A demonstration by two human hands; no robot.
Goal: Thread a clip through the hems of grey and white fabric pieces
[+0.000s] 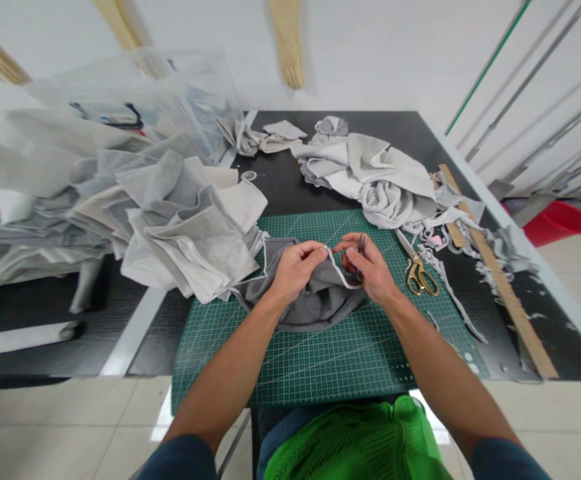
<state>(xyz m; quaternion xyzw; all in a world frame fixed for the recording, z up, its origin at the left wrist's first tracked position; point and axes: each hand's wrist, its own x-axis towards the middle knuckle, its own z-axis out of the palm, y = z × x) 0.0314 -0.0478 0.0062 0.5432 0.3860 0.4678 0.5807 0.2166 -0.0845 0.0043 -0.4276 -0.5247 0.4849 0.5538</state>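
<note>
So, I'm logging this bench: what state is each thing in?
Dark gray cloth: bunched, pale edge pinched in left hand
Small dark tool: at right hand, partly hidden
Gold-handled scissors: lying down, unheld
Cutting mat: flat, partly covered
Long ruler: lying flat
Pale cloths at left: heaped
Pale roll: rolled up
Pale cloths beyond mat: crumpled

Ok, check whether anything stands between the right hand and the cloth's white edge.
Nothing visible blocks the right hand from the white edge. The left hand pinches that edge close by, but leaves the side facing the right hand free. The scissors lie farther right, out of the way.
</note>
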